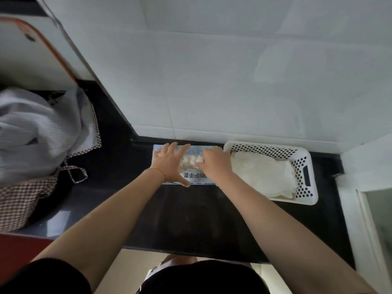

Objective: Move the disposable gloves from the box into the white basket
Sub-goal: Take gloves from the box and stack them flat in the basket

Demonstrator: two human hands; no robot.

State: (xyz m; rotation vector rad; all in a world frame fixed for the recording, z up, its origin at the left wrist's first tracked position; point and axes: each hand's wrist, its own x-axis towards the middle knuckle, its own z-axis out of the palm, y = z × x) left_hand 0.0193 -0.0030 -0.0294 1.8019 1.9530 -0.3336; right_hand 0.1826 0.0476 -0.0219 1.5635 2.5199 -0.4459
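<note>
Both forearms reach to the box (197,177): left hand (169,161) lies spread, steadying it, while right hand (214,161) pinches the gloves (191,161) bunched between both hands' fingertips. Judging by that, extraction is underway. Next comes a clean pull rightward into the white basket (305,172), just beyond the right knuckles.

Dim, soft daylight – pale glare on the far wall (233,71); motion blur at left, wide-angle bending at edges

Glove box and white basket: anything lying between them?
Nothing; in the head view the glove box sits right against the white basket, with the right hand over the seam.
</note>
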